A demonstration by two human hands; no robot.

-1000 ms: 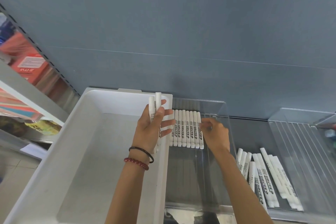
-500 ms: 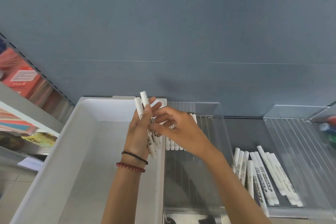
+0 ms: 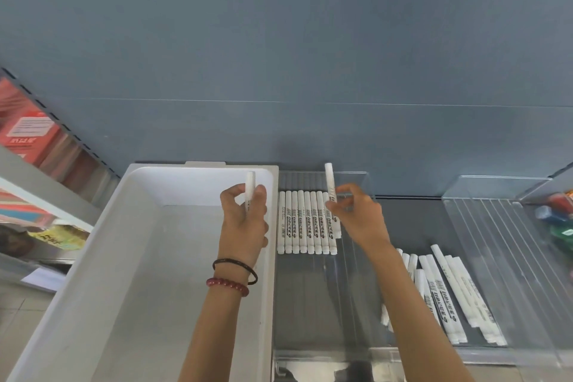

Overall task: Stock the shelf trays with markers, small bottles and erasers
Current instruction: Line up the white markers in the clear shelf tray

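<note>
A: Progress?
B: Clear tray [image 3: 310, 304]: marker row [image 3: 307, 223] covers back-left only. L hand [image 3: 243, 226] grips one marker [image 3: 250, 186] over white bin [image 3: 139, 273]; R hand [image 3: 356, 214] pinches second marker [image 3: 330, 183] above row's right end.
A: Remaining?
B: Likely rest of tray, plus other item types.

Shelf [image 3: 409, 217] with white bin [image 3: 198, 186], clear trays [image 3: 350, 178]
</note>
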